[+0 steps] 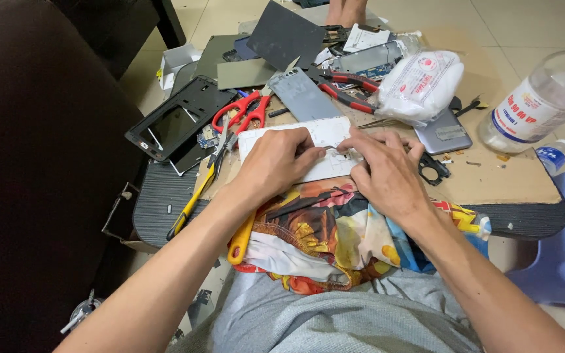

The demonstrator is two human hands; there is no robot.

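Matt white plastic panel [322, 147], glossy red-handled metal scissors [243, 112], printed cloth [335, 232], clear plastic bottle [544, 98].

A flat white rectangular plastic panel [322, 147] — thin, with small cut-outs — lies face-up on the brown cardboard-covered surface [505, 176], at its near edge. Its middle is hidden under both hands; only the far edge and corners show.

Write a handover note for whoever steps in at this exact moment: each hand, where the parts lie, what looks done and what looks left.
Left hand: fingers press on the white phone panel, pinching at its middle.
Right hand: fingertips meet the left's at the same spot; whether a small part is held cannot be told.
The panel lies on the cardboard sheet.
Red scissors and black phone frame lie to the left, red-handled pliers behind.
Done: phones lie apart in pieces.
Left: the panel is not yet released.
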